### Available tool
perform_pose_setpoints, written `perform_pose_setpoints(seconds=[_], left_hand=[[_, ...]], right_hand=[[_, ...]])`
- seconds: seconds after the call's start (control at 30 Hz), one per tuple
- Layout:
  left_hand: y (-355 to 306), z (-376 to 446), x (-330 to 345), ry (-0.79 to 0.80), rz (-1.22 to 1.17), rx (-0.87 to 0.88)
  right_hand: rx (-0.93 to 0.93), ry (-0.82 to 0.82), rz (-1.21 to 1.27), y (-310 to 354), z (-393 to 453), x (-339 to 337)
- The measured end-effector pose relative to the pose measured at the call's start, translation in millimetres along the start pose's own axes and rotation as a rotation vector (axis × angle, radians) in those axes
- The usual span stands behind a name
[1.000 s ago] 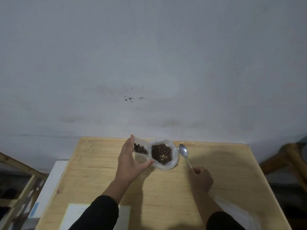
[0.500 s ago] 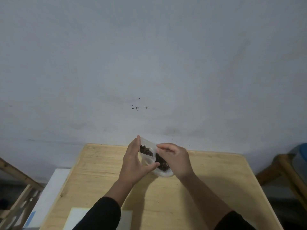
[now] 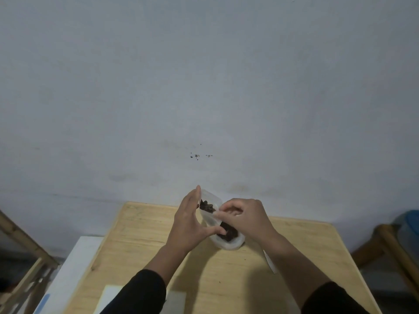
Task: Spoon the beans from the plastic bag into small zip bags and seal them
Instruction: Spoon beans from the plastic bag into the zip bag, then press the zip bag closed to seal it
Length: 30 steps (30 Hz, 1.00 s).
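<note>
Just beside the plastic bag [image 3: 229, 242], the left hand [image 3: 188, 225] cradles the small bag [image 3: 209, 208] of beans upright; the right hand [image 3: 246, 217] pinches its rim — likely to seal it.

The single view comes from a camera on the person's head, looking forward and down over the wooden table [image 3: 145, 252] from its near side. It faces the grey wall [image 3: 204, 87], which fills most of the frame above the table's far edge. The table sits low and close; its corners look bent, probably from the wide lens.
</note>
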<state>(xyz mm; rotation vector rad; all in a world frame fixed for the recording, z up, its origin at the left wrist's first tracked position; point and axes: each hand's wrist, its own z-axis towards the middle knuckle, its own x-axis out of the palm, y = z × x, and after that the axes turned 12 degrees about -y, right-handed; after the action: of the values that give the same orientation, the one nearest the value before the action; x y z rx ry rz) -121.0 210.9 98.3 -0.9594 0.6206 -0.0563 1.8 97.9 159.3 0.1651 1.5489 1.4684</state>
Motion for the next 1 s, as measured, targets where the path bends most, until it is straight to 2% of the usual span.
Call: perform_pose_setpoints(seconds=[0.1,0.23,0.37,0.53,0.63,0.83,1.0], left_hand=[[0,2,0,-0.016,-0.005,0.018],[-1,4,-3,-0.088,-0.002,0.013],[-6,8,-11,-0.172,-0.014,-0.056],[-22,11,-15,-0.211,-0.193,-0.215],[-27,12,-13,-0.246,-0.341,-0.336],[-31,14,-7,-0.291,-0.462,-0.445],[-37,13,-7,-0.232,-0.474,-0.396]], right_hand=[[-0.013,0.053,-0.026,4,1,-5],[-0.101,-0.002,-0.08,2,3,-6],[-0.11,-0.084,-0.028,1,6,-13],[0.047,-0.252,0.295,3,8,-17],[0.107,-0.286,0.44,1,4,-17],[0.052,-0.27,0.358,-8,-6,-15],[0.046,-0.304,0.381,-9,-2,-14]])
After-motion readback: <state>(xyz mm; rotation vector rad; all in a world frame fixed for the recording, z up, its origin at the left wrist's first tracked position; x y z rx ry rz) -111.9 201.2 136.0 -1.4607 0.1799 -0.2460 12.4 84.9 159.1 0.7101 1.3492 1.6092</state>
